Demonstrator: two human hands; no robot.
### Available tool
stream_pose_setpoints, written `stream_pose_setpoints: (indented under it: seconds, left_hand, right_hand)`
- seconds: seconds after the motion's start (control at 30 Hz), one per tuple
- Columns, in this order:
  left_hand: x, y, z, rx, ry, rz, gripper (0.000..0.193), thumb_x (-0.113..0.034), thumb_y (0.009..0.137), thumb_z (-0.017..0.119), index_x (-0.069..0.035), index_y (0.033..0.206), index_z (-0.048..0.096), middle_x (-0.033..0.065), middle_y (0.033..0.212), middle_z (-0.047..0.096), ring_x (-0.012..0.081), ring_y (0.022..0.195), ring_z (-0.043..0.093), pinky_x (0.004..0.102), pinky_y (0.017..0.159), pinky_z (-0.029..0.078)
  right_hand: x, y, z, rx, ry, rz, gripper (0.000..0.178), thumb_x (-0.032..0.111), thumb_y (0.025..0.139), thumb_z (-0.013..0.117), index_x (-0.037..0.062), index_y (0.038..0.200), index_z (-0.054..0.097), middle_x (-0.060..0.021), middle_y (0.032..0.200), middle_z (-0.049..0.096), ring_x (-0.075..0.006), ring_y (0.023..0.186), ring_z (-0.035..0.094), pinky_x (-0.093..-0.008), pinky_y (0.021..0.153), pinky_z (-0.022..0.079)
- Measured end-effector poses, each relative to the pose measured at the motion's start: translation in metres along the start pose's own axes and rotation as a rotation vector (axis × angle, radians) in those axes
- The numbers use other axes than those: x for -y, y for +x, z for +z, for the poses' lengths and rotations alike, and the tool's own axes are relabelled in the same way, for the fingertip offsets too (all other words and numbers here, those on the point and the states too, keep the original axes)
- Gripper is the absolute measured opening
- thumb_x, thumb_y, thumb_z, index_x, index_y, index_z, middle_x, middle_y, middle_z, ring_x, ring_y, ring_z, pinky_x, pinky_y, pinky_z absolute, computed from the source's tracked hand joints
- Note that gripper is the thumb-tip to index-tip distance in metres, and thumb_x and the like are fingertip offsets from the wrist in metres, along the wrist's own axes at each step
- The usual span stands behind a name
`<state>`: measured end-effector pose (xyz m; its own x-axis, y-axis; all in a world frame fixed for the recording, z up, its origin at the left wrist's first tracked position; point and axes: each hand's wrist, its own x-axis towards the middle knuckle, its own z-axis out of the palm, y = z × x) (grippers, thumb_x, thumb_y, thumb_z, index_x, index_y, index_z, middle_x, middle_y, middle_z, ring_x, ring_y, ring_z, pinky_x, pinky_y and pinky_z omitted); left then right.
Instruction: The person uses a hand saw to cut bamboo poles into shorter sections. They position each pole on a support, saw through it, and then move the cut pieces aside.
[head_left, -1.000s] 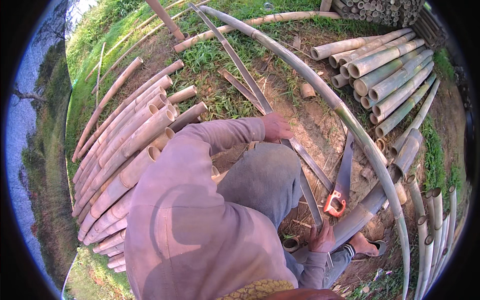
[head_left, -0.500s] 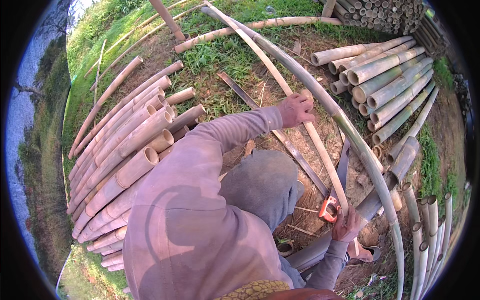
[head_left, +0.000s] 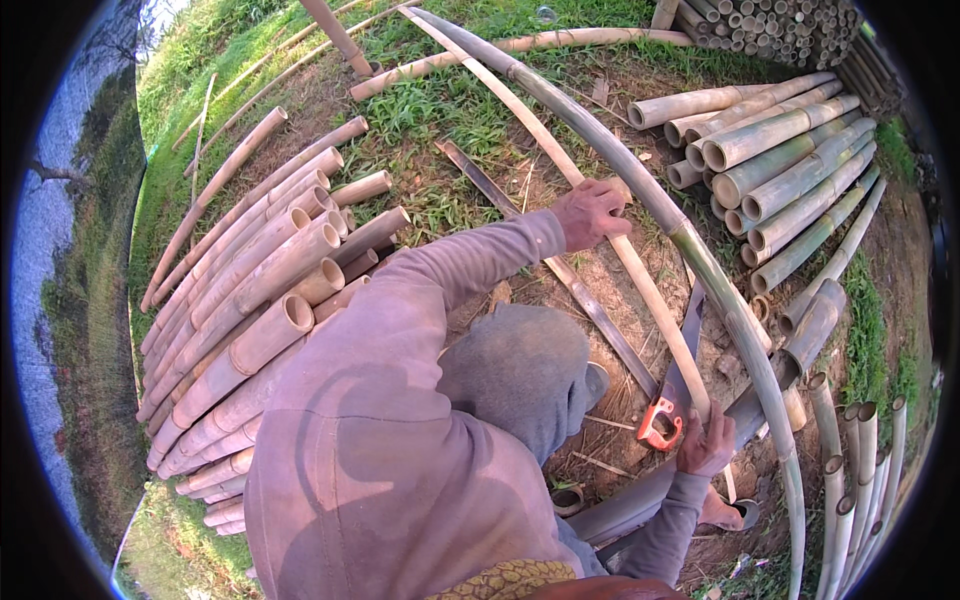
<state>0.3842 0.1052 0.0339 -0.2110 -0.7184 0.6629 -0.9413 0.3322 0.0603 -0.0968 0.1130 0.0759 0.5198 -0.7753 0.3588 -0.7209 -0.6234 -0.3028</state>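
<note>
A long pale split-bamboo strip (head_left: 655, 305) runs from the far grass down toward my feet, passing through both hands. My left hand (head_left: 592, 212) is closed around its middle; a small tan piece beside the fingers is partly hidden. Lower down, my right hand (head_left: 707, 445) grips the strip near its near end. Just left of that hand lies a handsaw (head_left: 660, 424) with an orange handle. Close along the strip's right side curves a grey-green bamboo pole (head_left: 690, 243). A thick dark bamboo pole (head_left: 635, 500) lies beneath, by my right forearm.
A dark narrow strip (head_left: 600, 318) lies on the soil beside my knee. Cut bamboo poles (head_left: 255, 345) are stacked at left, with another pile (head_left: 790, 150) at upper right. More thin poles (head_left: 833, 480) stand at lower right. A bundle (head_left: 770, 30) sits at the far right.
My right hand has shifted slightly up and to the right along the strip's near end. My left hand keeps its grip almost in place.
</note>
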Motion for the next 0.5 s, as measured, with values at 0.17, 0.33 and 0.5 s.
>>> stream_pose_setpoints:
  seconds: [0.17,0.33,0.5]
  left_hand:
    - [-0.008,0.014,0.021,0.026,-0.043,0.02,0.02,-0.012,0.08,0.075,-0.027,0.093,0.076,-0.0006,0.095,0.054,0.0222,0.095,0.058,0.0408,0.089,0.048]
    - [-0.008,0.03,0.009,0.148,-0.1,-0.105,0.037,-0.022,0.087,0.08,-0.02,0.123,0.074,0.0071,0.114,0.067,0.0309,0.114,0.062,0.0471,0.104,0.048]
    - [-0.021,0.076,0.059,0.214,-0.161,0.096,0.054,-0.029,0.097,0.076,-0.014,0.147,0.061,0.0111,0.144,0.066,0.0312,0.137,0.059,0.0487,0.12,0.042]
  right_hand:
    - [-0.015,-0.005,-0.007,-0.01,-0.042,0.008,0.043,0.028,0.09,0.081,0.0063,0.126,0.073,-0.013,0.091,0.062,-0.0337,0.08,0.064,-0.0464,0.072,0.05]
    - [-0.047,0.05,-0.004,-0.01,-0.132,-0.001,0.046,0.033,0.089,0.082,0.0144,0.13,0.072,-0.0066,0.098,0.064,-0.0302,0.094,0.064,-0.0449,0.085,0.049]
    - [-0.098,0.102,0.002,-0.067,-0.151,0.12,0.045,0.044,0.087,0.084,0.0173,0.124,0.078,-0.0094,0.11,0.065,-0.0332,0.109,0.062,-0.0477,0.095,0.051]
